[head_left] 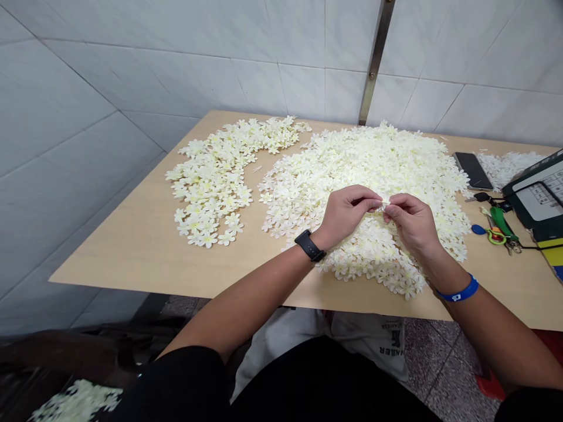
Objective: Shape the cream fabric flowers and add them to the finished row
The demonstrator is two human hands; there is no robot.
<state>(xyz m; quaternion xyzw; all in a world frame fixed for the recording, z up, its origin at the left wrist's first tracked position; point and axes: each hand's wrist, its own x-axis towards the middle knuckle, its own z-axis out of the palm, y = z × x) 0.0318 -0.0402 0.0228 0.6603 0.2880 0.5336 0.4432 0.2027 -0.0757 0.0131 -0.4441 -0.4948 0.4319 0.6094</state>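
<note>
My left hand [347,215], with a black watch on its wrist, is closed in a pinch. Facing it, my right hand [414,225] is pinched shut too, a blue band around that wrist. Between the fingertips of both hands is a small white artificial flower [385,203], mostly hidden by the fingers. Directly beneath them spreads a large heap of cream-white artificial flowers [308,187], loose and overlapping. Farther left on the table lies a second, curved group of artificial flowers [211,181], with yellowish centres.
Right of the heap on the wooden table [132,246] lie a phone [472,170], keys with a green holder [501,223], small white pieces [510,164] and a dark box-like device [539,187]. A tiled wall [197,70] borders the back. More flowers [79,401] sit low at left.
</note>
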